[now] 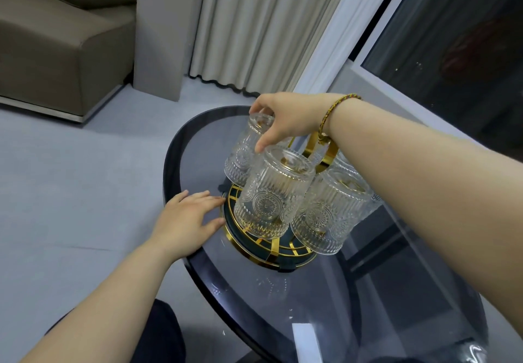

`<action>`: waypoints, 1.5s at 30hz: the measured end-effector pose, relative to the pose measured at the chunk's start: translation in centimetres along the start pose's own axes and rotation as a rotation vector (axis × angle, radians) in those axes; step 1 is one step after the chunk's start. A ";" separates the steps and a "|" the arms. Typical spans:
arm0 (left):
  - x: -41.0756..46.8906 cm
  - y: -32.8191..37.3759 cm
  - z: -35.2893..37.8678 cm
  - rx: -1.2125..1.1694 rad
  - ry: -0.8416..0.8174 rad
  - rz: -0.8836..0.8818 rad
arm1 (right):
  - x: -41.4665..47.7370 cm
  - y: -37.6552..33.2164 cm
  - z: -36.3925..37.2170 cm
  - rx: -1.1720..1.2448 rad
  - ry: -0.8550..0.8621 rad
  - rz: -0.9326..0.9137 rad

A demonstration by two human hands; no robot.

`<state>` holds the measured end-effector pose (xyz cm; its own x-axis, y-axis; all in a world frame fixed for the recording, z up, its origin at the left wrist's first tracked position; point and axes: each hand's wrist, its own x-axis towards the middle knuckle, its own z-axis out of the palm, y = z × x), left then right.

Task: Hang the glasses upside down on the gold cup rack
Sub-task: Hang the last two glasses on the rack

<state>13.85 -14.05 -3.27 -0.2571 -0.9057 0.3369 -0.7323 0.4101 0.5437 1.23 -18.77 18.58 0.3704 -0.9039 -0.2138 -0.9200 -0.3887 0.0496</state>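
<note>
The gold cup rack [328, 152], with a round dark green and gold base [266, 251], stands on a dark glass table [325, 303]. Several ribbed clear glasses hang on it upside down: one at the front [271, 195], one at the right [331, 215], one at the far left [247, 147]. My right hand [285, 119] reaches over the rack and grips the bottom end of the far left glass with fingers and thumb. My left hand [188, 218] lies flat on the table, fingers apart, its fingertips touching the rack's base edge.
A brown sofa [62, 40] stands at the back left on grey floor. A beige curtain [254, 23] and a white window frame [365, 23] are behind the table. A gold braided bracelet [336, 113] is on my right wrist.
</note>
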 end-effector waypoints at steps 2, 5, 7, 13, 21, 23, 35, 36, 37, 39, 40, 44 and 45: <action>0.0 0.0 0.0 0.007 -0.002 0.001 | 0.1 0.0 0.1 0.016 -0.004 -0.003; 0.0 0.0 0.0 0.007 0.001 0.007 | 0.0 0.2 0.2 0.028 0.002 0.001; -0.2 0.1 -0.2 0.000 0.003 0.004 | -0.2 0.2 0.1 0.052 0.024 0.009; -3.1 1.2 -0.9 -0.145 0.071 -0.021 | -3.6 0.1 -1.3 0.174 0.218 -0.036; -8.3 8.3 -0.7 0.016 0.128 0.204 | -12.9 5.6 1.0 0.555 0.818 -0.031; -8.7 10.7 0.4 0.030 0.069 0.234 | -15.2 8.2 3.3 0.648 0.951 0.039; -5.8 16.7 6.6 0.125 -0.194 0.258 | -14.6 18.0 21.2 1.086 0.677 0.564; -5.7 16.7 6.7 0.147 -0.186 0.259 | -13.8 18.4 21.6 1.093 0.658 0.575; -5.6 16.7 6.8 0.172 -0.185 0.265 | -12.9 18.8 22.1 1.098 0.635 0.592; -5.5 16.9 6.6 0.242 -0.148 0.312 | -11.6 19.2 22.6 1.069 0.607 0.631; -5.5 17.0 6.5 0.277 -0.139 0.326 | -10.9 19.4 22.9 1.029 0.596 0.658; -5.4 17.1 6.4 0.309 -0.158 0.353 | -9.2 19.3 22.7 0.913 0.603 0.698; -5.4 17.1 6.4 0.311 -0.162 0.354 | -8.8 19.3 22.6 0.922 0.607 0.701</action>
<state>-1.28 -2.84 -0.73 -0.6004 -0.7319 0.3224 -0.7296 0.6663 0.1540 -22.68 -14.32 -0.64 -0.4449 -0.8930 0.0678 -0.5984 0.2402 -0.7643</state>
